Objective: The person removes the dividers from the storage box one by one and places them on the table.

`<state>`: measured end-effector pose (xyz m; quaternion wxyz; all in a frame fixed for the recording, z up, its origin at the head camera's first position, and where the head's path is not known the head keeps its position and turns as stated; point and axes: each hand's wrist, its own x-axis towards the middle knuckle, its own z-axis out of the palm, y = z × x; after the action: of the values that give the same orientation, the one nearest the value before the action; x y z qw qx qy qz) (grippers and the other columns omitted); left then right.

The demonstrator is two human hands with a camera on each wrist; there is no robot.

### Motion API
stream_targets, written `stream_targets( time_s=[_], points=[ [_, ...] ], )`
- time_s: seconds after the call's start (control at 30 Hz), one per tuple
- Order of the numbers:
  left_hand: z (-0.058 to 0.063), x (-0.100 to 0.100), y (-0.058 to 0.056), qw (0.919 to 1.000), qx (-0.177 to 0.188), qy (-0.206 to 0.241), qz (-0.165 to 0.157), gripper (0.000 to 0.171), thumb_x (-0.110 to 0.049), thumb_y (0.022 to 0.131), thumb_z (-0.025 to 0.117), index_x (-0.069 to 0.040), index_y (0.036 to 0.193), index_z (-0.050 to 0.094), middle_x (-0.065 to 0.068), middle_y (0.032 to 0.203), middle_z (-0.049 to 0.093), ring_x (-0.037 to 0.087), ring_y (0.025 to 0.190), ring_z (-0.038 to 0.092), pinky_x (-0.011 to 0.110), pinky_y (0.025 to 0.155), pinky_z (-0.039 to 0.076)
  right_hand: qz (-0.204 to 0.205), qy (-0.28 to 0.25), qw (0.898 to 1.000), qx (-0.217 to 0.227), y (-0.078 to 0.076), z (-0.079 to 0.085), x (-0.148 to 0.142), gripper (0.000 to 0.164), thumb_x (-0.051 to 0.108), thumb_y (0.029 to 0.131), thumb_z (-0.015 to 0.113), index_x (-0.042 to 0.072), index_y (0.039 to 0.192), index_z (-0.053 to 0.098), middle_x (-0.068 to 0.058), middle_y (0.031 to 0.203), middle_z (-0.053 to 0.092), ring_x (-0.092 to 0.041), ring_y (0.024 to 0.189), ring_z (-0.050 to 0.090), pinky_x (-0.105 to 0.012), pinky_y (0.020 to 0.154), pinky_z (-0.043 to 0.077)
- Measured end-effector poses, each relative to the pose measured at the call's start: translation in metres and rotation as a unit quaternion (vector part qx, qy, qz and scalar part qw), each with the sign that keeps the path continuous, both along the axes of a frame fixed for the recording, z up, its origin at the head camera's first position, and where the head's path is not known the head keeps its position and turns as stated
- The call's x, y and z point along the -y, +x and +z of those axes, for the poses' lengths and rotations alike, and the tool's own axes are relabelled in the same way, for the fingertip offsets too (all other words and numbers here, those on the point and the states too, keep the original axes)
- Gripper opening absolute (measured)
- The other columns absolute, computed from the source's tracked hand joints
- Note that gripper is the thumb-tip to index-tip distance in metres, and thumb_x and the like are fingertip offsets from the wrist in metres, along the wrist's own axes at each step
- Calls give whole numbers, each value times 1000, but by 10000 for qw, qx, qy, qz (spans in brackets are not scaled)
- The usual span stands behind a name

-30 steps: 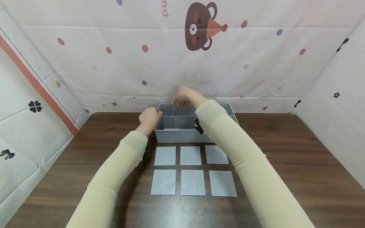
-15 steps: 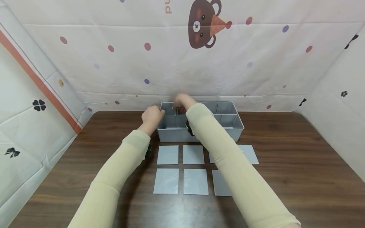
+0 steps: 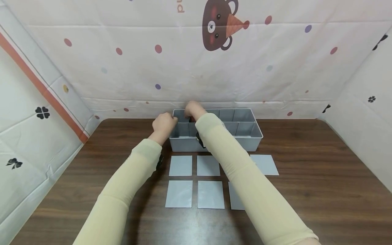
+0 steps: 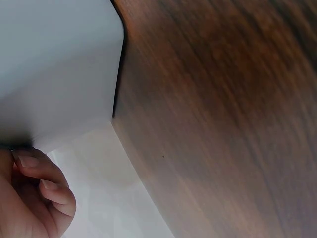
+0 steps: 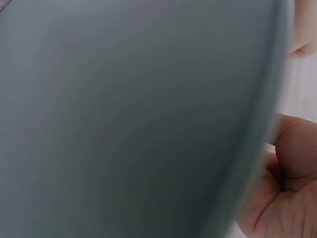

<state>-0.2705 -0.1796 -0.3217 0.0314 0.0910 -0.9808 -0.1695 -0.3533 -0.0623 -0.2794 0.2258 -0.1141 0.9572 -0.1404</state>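
Note:
A grey divided storage box (image 3: 214,144) stands at the back of the table, its compartments in two rows. My left hand (image 3: 163,126) holds its left rim; in the left wrist view the curled fingers (image 4: 57,191) are at the edge of the pale box wall. Over the back row, towards the left, my right hand (image 3: 193,109) reaches down into a compartment. Its fingertips are hidden there, and I cannot tell whether they pinch anything. A blurred grey panel fills most of the right wrist view, with the right hand's bent fingers and palm (image 5: 292,183) behind it.
Several pale square cards (image 3: 179,194) lie in two rows on the dark wooden table (image 3: 306,163), just in front of the box; the right sleeve (image 3: 242,170) covers part of them. Behind the box hangs a white printed cloth (image 3: 134,75), with more cloth at both sides.
My right hand has lowered from above the back row into a compartment, its forearm shifting left across the cards. The left hand keeps its hold on the rim. The head view has shifted slightly.

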Motion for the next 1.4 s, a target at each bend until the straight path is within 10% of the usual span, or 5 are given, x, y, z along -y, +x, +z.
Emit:
stream_targets(
  time_s=[0.2,0.9,1.4],
  points=[
    [1,-1,0,10000,-67,-34,-41,47,-26,104,46,-15,58,44,0,56,44,17,55,45,28,48,33,-344,-82,9993,-81,33,26,-3,15,10,100,58,5,94,71,1,57,55,-11,55,53,-23,60,44],
    [5,-2,0,10000,-30,-88,-29,47,-29,104,47,-15,60,46,2,62,50,19,58,49,30,50,36,-504,-184,9967,-613,33,32,0,22,6,101,56,-2,103,77,0,36,51,-11,38,55,-23,64,57],
    [0,-1,4,9998,-64,-181,-17,48,-29,105,46,-16,59,46,1,59,48,19,57,49,30,50,36,-573,-315,9941,-870,44,40,2,20,6,103,55,0,108,73,-9,78,66,-14,49,56,-24,55,47]
  ],
)
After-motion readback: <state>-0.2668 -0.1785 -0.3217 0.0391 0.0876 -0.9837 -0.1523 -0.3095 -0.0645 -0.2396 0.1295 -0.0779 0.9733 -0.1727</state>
